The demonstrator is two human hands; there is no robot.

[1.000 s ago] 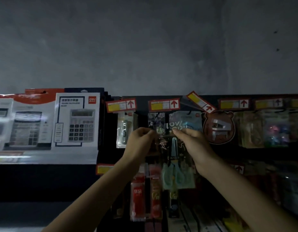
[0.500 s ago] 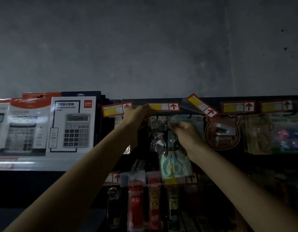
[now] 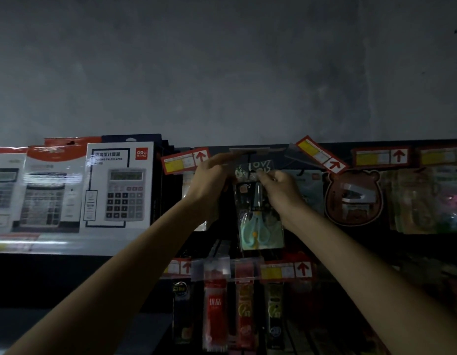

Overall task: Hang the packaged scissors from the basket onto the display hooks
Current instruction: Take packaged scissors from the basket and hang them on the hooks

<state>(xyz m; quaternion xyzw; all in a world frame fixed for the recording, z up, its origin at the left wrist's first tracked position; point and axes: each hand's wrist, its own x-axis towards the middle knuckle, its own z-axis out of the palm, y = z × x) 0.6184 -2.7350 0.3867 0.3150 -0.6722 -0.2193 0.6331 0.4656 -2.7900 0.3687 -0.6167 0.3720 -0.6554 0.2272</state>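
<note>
Backdrop: grey wall [image 3: 222, 73] over a dark rack [image 3: 278, 147]; the light is poor, so we read small details with care.
Pack: the scissors pack [image 3: 259, 226] hangs upright in the top row, mint handles at the bottom and its clear top up at the hook [image 3: 248, 163].
Right fingers: the right hand [image 3: 281, 190] has its fingers [image 3: 266, 176] closed in a pinch on the pack's upper part, just under the header.
Left fingers: the left hand [image 3: 212, 180] reaches its fingers [image 3: 223, 160] to the left end of the price tag [image 3: 248, 150]. We cannot tell whether they pinch it or only push it up.
Change: a second ago both hands held the pack lower, in front of the row. Then the left hand went up to the tag, which still faced us. Now the tag is tipped up flat and shows only its edge, and the pack's top has risen to hook level.
Meaning: we judge that the hook's end is now freed for threading. We cannot make out whether the hole is already over it.
Pack to fingers: the pack hangs below the right fingers and just right of the left hand, and the hook stands between the two hands.
Around: calculators [image 3: 119, 185] stand to the left. A tilted tag [image 3: 321, 155] and a bear pack [image 3: 353, 198] are to the right, and red packs [image 3: 214, 303] hang in the row below. No basket is in view.
</note>
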